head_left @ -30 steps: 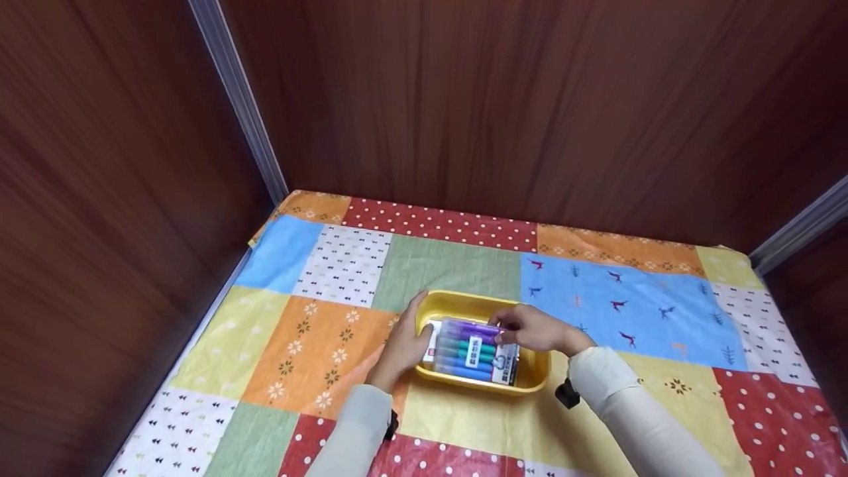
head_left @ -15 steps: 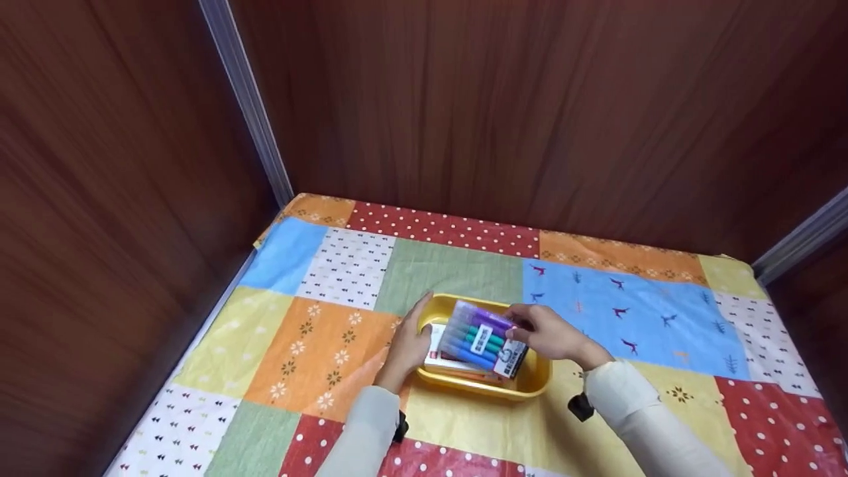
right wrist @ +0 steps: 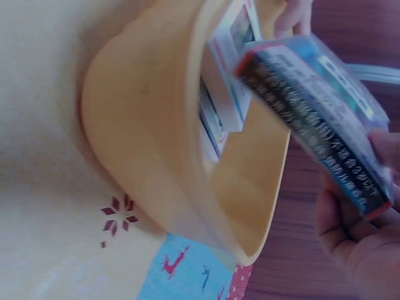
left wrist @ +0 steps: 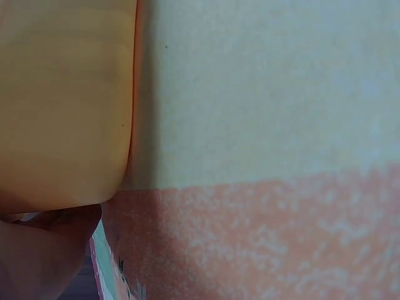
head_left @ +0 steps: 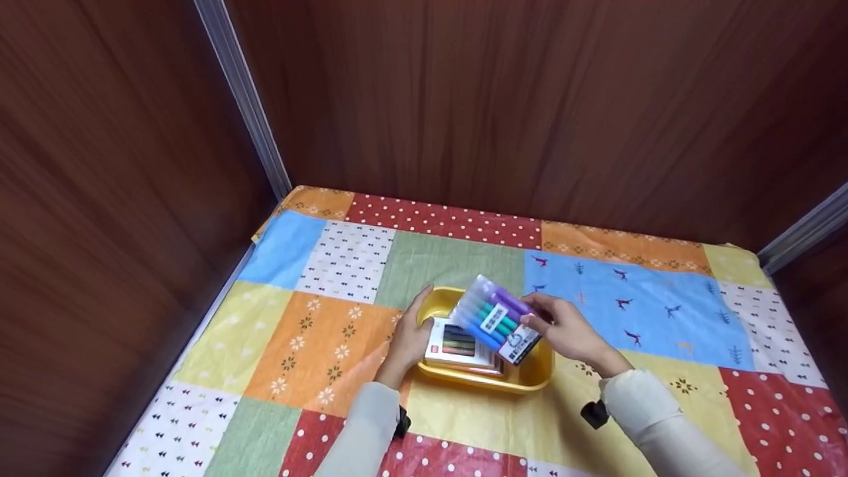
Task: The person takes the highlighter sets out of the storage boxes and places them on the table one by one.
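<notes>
A clear pack of markers (head_left: 495, 319), with purple, green and blue ones inside, is tilted above a yellow plastic bin (head_left: 536, 377). My right hand (head_left: 573, 334) pinches the pack by its right end, thumb on top. In the right wrist view, a dark printed end of the marker pack (right wrist: 312, 128) faces the camera, apart from the bin. My left hand (head_left: 405, 344) holds the bin's left end, thumb over the rim and fingers outside. Inside the bin lies a white box (head_left: 437, 348) with a window showing dark and coloured sticks. Another flat item beneath it is mostly hidden.
A patchwork-patterned tablecloth (head_left: 344, 351) covers the table under the bin. Brown wood-grain panels (head_left: 464, 119) stand behind and at the sides, joined by a grey metal strip (head_left: 245, 99) at the left.
My right hand has lifted the marker pack up and to the right, turning it clockwise. The white box beneath has come into view. My left hand has stayed on the bin.
</notes>
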### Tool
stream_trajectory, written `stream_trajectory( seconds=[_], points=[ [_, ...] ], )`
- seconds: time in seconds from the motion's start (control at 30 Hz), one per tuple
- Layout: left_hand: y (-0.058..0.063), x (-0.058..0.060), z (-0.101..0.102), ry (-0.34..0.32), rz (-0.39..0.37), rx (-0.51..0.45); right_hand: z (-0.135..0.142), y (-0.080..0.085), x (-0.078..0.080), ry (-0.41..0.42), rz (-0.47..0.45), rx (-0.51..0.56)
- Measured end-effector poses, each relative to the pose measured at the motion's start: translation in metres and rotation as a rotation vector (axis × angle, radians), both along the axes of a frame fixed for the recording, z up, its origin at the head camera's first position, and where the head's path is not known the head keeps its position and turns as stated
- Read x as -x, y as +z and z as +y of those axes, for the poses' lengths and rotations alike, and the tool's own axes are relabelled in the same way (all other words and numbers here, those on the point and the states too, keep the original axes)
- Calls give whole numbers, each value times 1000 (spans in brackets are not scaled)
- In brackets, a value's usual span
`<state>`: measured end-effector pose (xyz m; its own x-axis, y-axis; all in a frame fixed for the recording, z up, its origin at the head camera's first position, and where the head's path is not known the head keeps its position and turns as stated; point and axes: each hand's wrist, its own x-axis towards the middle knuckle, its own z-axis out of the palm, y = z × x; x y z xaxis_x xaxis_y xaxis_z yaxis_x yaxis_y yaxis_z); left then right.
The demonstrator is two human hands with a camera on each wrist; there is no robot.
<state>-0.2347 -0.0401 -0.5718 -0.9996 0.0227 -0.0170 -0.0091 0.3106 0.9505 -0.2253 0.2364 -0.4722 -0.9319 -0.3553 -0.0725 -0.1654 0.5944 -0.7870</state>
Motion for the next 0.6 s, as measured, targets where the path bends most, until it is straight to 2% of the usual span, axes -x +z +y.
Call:
stream_trajectory(
  seconds=[0.27,0.6],
  points=[
    [4,2,2,26,-18,-48,13,4,-7,-123,52,105],
    [2,1,4,37,-92,-107,28,4,-20,-244,32,150]
  ],
)
